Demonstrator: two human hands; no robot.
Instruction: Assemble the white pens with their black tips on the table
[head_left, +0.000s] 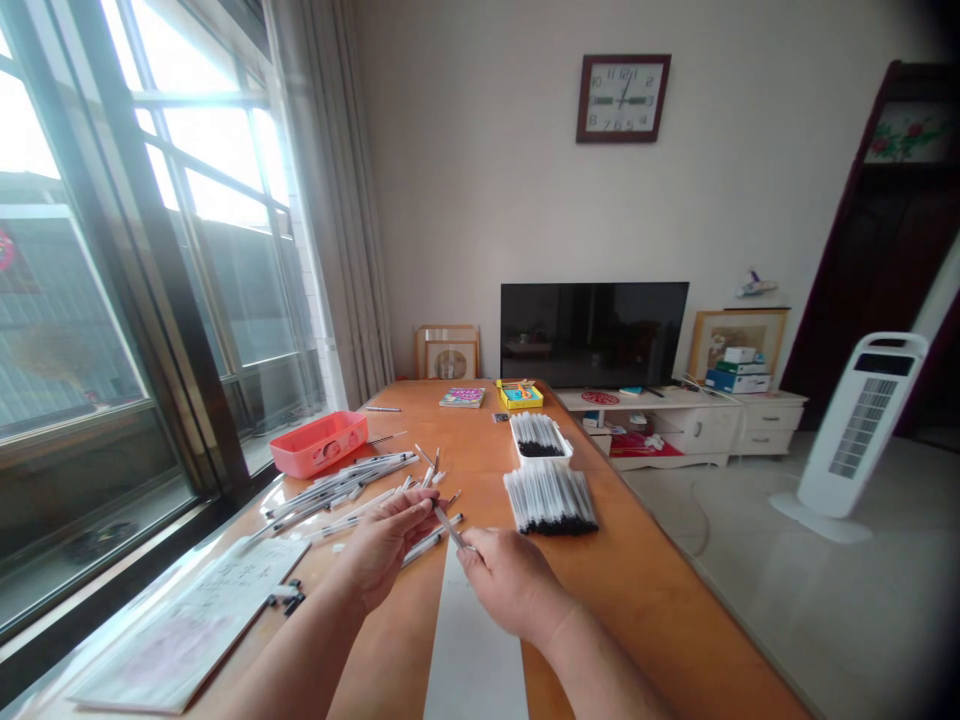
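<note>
Over the orange table (645,590), my right hand (510,582) pinches a thin pen part (448,523) that points up and left toward my left hand (390,545). My left hand's fingers curl around the other end of that part, and a white pen barrel (427,543) runs beneath it. Loose pen barrels (341,485) lie scattered to the left of my hands. A neat stack of assembled pens (549,497) lies to the right, with a white tray of pens (539,437) behind it.
A pink plastic tray (319,443) stands at the left near the window. A paper pad (191,625) lies at the near left, a white strip (472,650) under my wrists. Books and a yellow box (520,394) are at the far end; a TV (592,333) and a fan (855,440) stand beyond.
</note>
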